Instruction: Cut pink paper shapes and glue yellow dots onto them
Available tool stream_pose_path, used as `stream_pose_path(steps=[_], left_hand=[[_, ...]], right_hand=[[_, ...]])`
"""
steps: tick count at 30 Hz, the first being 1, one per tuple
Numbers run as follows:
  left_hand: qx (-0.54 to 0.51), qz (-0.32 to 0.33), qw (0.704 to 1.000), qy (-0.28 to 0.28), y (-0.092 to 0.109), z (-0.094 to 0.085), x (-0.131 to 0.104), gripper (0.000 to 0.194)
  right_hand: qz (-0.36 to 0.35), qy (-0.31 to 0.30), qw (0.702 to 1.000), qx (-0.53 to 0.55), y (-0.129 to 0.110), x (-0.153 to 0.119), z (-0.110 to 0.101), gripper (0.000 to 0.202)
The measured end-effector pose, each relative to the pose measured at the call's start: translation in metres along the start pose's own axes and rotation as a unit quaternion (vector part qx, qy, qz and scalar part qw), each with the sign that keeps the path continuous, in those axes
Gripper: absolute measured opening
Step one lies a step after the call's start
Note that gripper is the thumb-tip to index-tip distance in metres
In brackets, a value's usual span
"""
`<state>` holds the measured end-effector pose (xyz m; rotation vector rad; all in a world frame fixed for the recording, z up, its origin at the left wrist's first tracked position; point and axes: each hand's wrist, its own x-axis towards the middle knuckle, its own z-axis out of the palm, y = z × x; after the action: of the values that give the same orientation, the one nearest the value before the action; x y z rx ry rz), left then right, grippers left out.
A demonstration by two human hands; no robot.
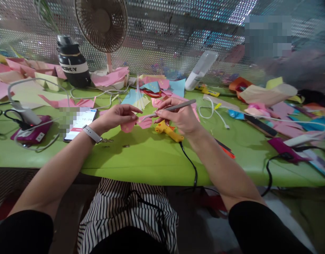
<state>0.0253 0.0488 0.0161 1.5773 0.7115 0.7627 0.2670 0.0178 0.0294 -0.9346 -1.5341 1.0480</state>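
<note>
My left hand, with a grey watch on its wrist, is closed in a pinch at the edge of a small pink paper piece. In my right hand is a pair of grey tweezers, gripped like a pen and slanting down to the left. Their tips reach close to my left fingertips, beside another pink piece; whether they grip anything is too small to tell. Under my right hand lies a yellow glue gun with a black cord. Several tiny metallic bits rest on the green table below my left hand.
A lit phone and a purple power strip lie at left. Behind stand a black bottle and a fan. Pink, yellow and blue papers spread along the back. A second power strip and loose cables are at right.
</note>
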Motion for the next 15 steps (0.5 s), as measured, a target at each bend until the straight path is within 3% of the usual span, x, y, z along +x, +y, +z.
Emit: stream_pose_path(steps=[3,8,15], left_hand=[[0.003,0.000,1.000,0.004,-0.001,-0.002,0.001,0.029],[0.009,-0.003,1.000,0.003,0.000,-0.003,0.000,0.033],[0.010,0.007,1.000,0.008,0.003,0.001,-0.003,0.037]], right_hand=[[-0.004,0.008,1.000,-0.007,0.000,0.001,-0.002,0.036],[-0.016,0.087,0.996,-0.024,0.001,0.003,-0.008,0.048],[0.034,-0.018,0.997,-0.063,0.010,0.000,0.003,0.049]])
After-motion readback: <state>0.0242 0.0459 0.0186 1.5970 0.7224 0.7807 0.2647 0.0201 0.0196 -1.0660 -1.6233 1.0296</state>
